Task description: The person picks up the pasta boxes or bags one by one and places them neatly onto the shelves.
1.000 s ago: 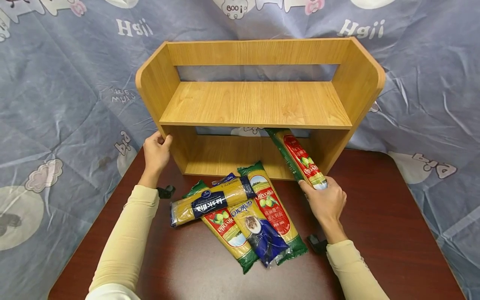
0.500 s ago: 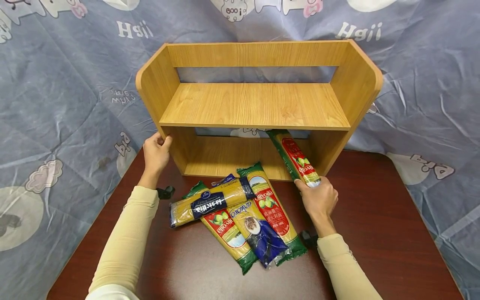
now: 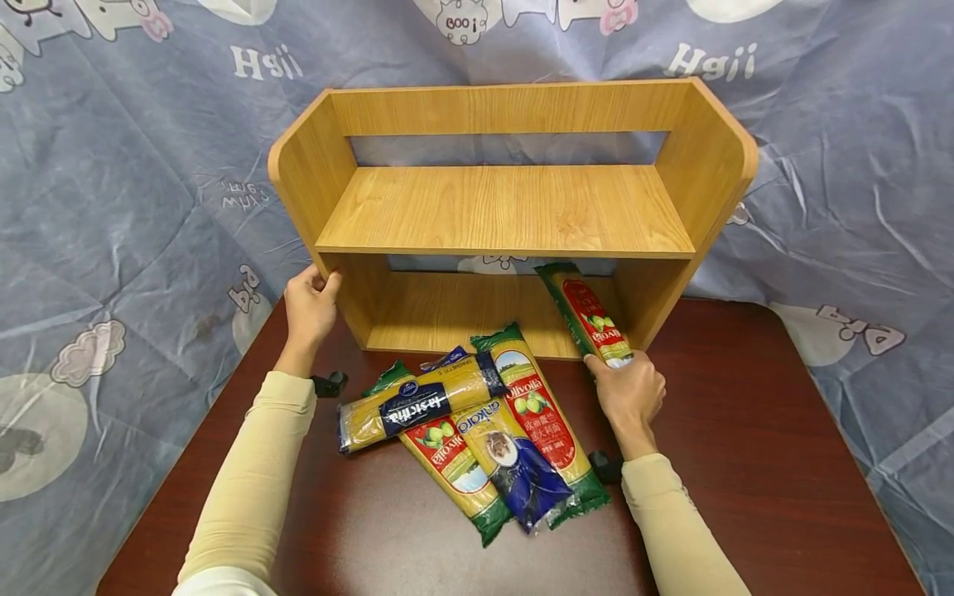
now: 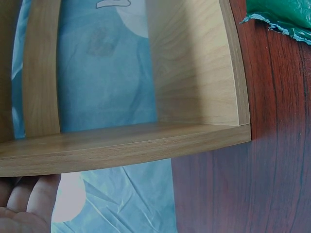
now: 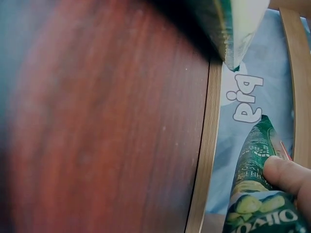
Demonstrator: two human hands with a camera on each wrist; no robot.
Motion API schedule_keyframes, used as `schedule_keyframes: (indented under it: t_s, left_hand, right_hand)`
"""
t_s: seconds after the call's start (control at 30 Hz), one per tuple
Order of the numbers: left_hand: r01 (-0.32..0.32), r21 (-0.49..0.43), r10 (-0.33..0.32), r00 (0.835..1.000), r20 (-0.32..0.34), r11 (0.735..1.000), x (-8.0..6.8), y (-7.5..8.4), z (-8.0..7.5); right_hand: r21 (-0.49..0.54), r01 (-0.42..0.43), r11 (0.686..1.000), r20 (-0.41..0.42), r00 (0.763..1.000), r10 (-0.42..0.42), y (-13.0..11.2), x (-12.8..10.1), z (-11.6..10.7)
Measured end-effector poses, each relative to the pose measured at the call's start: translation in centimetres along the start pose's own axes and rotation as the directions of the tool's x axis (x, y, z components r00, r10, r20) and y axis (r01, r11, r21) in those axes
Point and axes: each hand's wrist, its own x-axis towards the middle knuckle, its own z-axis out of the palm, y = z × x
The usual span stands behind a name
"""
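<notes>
On the shelf's (image 3: 507, 207) lower tier, right hand (image 3: 629, 396) pinches a light, slippery, brittle pasta pack (image 3: 589, 314) by its end; left hand (image 3: 309, 306) grips the side.

Two bare hands, left grip (image 3: 309, 305), right grip (image 3: 629, 396), long cream ribbed sleeves (image 3: 249, 480) to the wrists
</notes>
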Motion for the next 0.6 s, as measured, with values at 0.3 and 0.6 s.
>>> schedule_keyframes:
  t_s: [0.3, 0.6]
  left_hand:
    - [-0.013, -0.013, 0.013, 1.0, 0.002, 1.0, 0.07, -0.09, 0.06]
    - [-0.009, -0.015, 0.009, 1.0, -0.002, 1.0, 0.12, -0.08, -0.07]
  right_hand:
    - [-0.007, -0.038, 0.999, 0.009, 0.999, 0.038, 0.08, 0.53, 0.39]
    - [-0.028, -0.048, 0.998, 0.003, 0.999, 0.048, 0.41, 0.81, 0.92]
